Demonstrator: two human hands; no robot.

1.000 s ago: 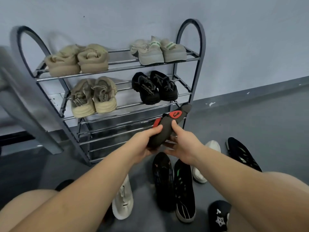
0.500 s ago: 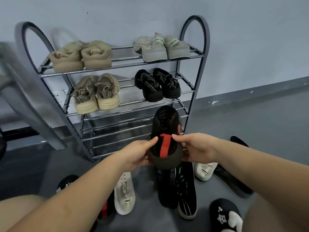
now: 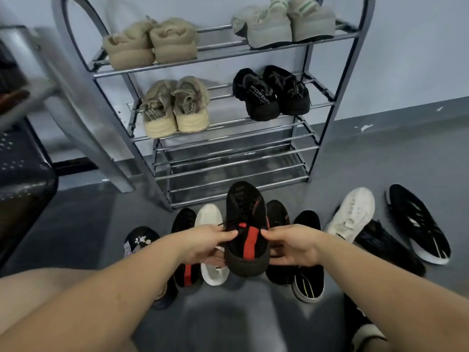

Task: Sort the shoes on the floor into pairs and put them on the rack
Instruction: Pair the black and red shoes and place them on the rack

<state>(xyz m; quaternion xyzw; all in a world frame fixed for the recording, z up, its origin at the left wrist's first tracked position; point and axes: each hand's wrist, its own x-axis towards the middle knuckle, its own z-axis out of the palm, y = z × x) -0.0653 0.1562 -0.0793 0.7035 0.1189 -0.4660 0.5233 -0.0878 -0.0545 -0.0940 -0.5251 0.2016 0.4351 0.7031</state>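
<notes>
I hold a black shoe with a red heel strip upright, toe pointing at the metal rack. My left hand grips its left side and my right hand grips its right side, just above the floor. Its match, another black shoe with a red strip, lies on the floor to the left, partly under my left hand. Several loose shoes lie around: a white shoe, a second white shoe, a black and white shoe, and a black shoe with green stripes.
The rack's top two shelves hold tan pairs, a grey-green pair and a black pair. Its two lower shelves carry no shoes. A dark chair stands at left. My knees fill the bottom corners.
The shoe has turned from sole-side up to upright with its heel toward me, and has come down and nearer. My view has tilted down toward the floor.
</notes>
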